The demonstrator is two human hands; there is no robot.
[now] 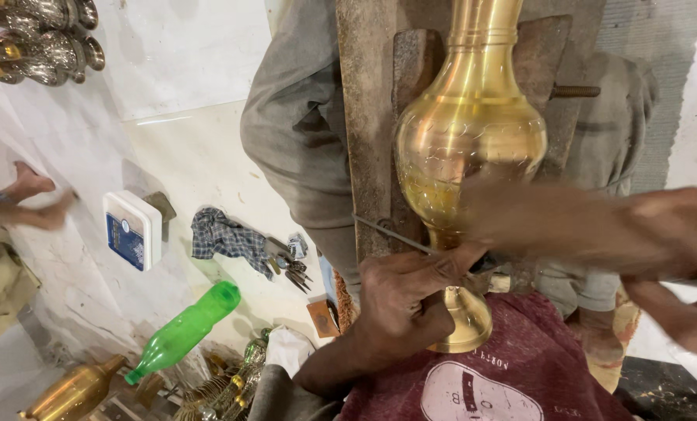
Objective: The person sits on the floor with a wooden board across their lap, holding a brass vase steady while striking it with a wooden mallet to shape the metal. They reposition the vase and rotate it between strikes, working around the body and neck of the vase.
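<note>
A: Item 1, brass vase [471,132]. Where's it sitting?

B: Lying lengthwise on the wooden board [364,117], across the person's lap; neck pointing to the top edge of the board, foot toward the chest. Surface is showing fine engraved lines.

A: Hands?

B: Left hand [403,308] is clenching round the narrow stem just above the foot, thumb pressing a thin metal tool [391,232] against the belly. Right hand [675,242] is blurring w/ motion near the vase's lower belly; can't tell if it's gripping anything.

A: Handling notes?

B: Judging by look: rigid, fairly heavy, polished so prob. slippery. Thin wall could dent. Best hold is at the stem or neck, where it's narrowing, not the round belly.

A: Surroundings?

B: Green plastic bottle [185,331] is lying on the white floor [177,70], lower left. Checked rag [227,238] & small tools beside it. White and blue box [134,230] nearby. More metal vases [40,39] at top-left corner. Someone else's foot [30,199] is showing at the left edge.
</note>
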